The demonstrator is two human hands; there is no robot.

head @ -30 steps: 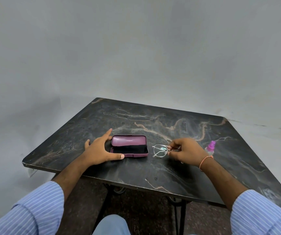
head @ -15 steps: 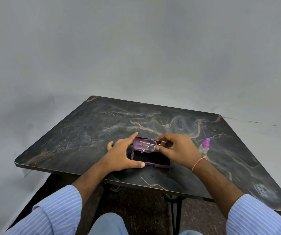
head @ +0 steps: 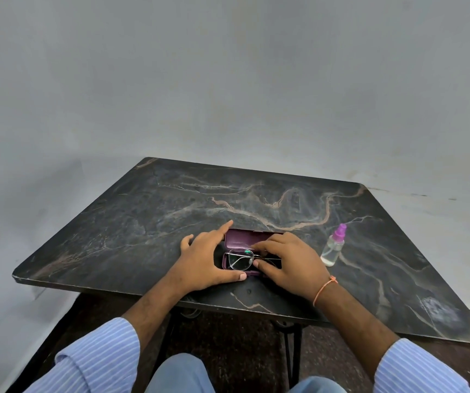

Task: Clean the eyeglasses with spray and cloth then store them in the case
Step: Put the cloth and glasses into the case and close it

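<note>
Eyeglasses in open case, right lens hidden | right hand pinching them | left hand spread, bracing case

No text, label, brand, number or sign can be read anywhere in the view. The spray bottle at the right of the table shows no legible label, and the open case near the table's front edge carries no visible lettering or logo.
</note>
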